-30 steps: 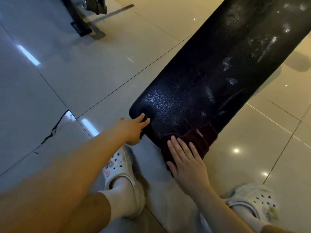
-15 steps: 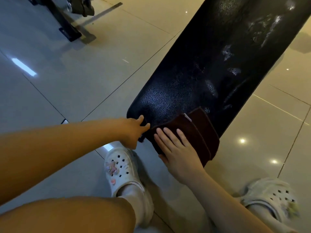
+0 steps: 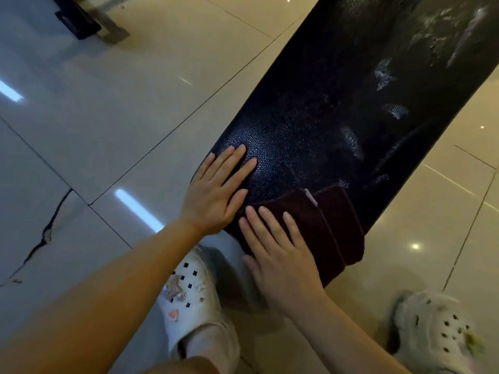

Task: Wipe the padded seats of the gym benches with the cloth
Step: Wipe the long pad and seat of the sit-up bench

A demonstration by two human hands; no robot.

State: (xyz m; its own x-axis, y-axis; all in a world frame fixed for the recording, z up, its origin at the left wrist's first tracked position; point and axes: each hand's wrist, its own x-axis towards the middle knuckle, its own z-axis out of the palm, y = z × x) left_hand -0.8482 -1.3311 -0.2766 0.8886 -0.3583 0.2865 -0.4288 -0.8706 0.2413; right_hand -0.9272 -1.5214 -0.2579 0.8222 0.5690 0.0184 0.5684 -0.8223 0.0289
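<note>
A long black padded bench seat runs from the upper right down to the middle, with pale smears on its far part. A folded dark maroon cloth lies across the seat's near end. My right hand presses flat on the cloth's left part, fingers straight. My left hand lies flat on the bare seat beside the cloth, at the near left corner, fingers straight.
Glossy pale floor tiles surround the bench, with a crack at the left. My two feet in white clogs stand below the seat, one under my hands and one at the lower right. A dark equipment base stands at the top left.
My left hand went from holding the seat's corner edge to lying flat on top of the seat. The cloth under my right hand slid further onto the seat.
</note>
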